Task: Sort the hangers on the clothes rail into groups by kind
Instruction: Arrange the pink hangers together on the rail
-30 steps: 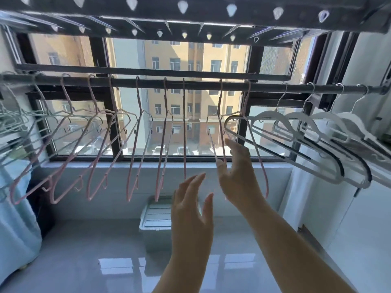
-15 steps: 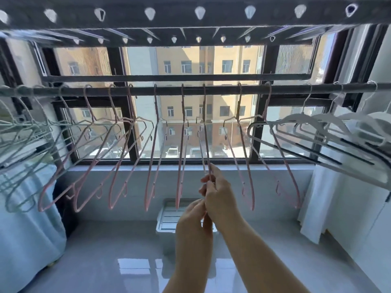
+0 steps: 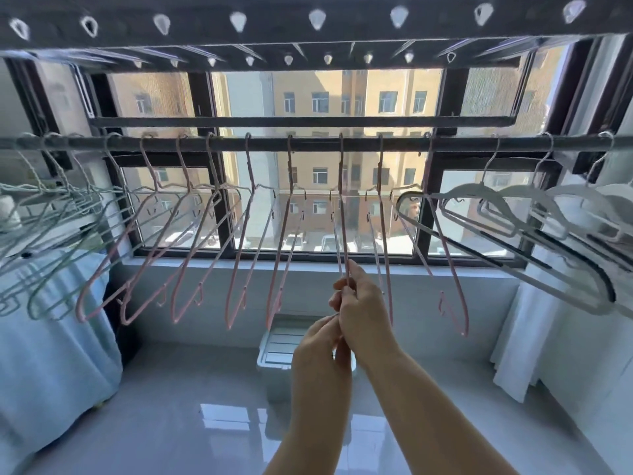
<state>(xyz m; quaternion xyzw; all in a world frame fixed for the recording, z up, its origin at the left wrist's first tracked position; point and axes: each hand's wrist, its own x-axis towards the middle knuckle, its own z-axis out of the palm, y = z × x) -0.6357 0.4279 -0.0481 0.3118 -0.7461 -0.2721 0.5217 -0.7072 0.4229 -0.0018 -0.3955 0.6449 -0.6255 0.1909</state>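
Hands closed in since 1 s ago: they were spread and reaching, now both are on one pink hanger (image 3: 343, 217). Little change vs 0.5 s ago; same grip.

- right hand (image 3: 364, 313): fingers (image 3: 354, 274) clamped in a pinch on the hanger's thin wire, low down on it.
- left hand (image 3: 317, 347): just below and touching the right, fingers (image 3: 330, 323) curled on the hanger's bottom end. Exact contact is partly hidden by the right hand.
- pink hanger: hook on the rail (image 3: 308, 142) near mid-span, hanging edge-on to the camera.

Rail layout, left to right:
- green hangers (image 3: 51, 214) bunched at the far left, overlapping.
- other pink hangers (image 3: 191, 241) spread out, five left of the held one and two right of it, none touching the hands.
- white hangers (image 3: 486, 200) with dark strips on the right end, close together.

Rightmost pink one overlaps the first white one in view; can't tell if they touch.

Rest: window (image 3: 342, 97) behind the rail, perforated rack bar (image 3: 274, 22) overhead, lidded plastic box (image 3: 277, 347) on the glossy floor (image 3: 171, 406) under the hands, pale blue cloth (image 3: 44, 337) at left, white curtain (image 3: 520, 354) at right.
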